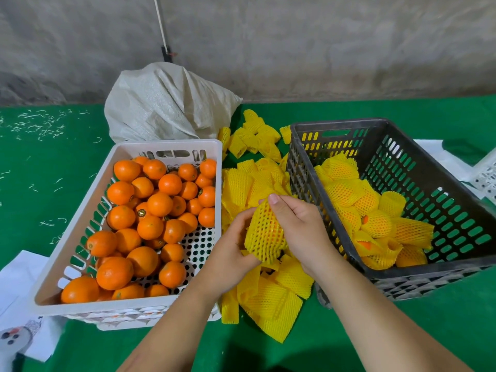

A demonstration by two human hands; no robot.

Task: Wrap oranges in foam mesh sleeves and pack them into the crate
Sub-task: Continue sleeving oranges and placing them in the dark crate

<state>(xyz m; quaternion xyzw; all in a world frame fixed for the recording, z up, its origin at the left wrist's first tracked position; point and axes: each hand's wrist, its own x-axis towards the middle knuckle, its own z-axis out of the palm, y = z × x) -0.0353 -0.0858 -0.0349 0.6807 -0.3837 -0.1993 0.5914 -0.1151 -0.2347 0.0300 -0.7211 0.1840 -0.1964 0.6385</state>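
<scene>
I see both hands holding one orange [271,232] inside a yellow foam mesh sleeve [264,237], above the loose sleeve pile [268,294]. The sleeve's long axis runs from near me away, tilted a little right. My left hand [230,251] curls around its near end; my right hand [300,229] grips the far part, thumb on top. Right of the pile stands the dark perforated plastic crate [418,167] with about ten wrapped oranges [375,224]. Left of the pile, the white crate [80,210] holds around forty bare, glossy, round oranges [150,210]. Behind the pile lies a woven sack [166,103].
</scene>
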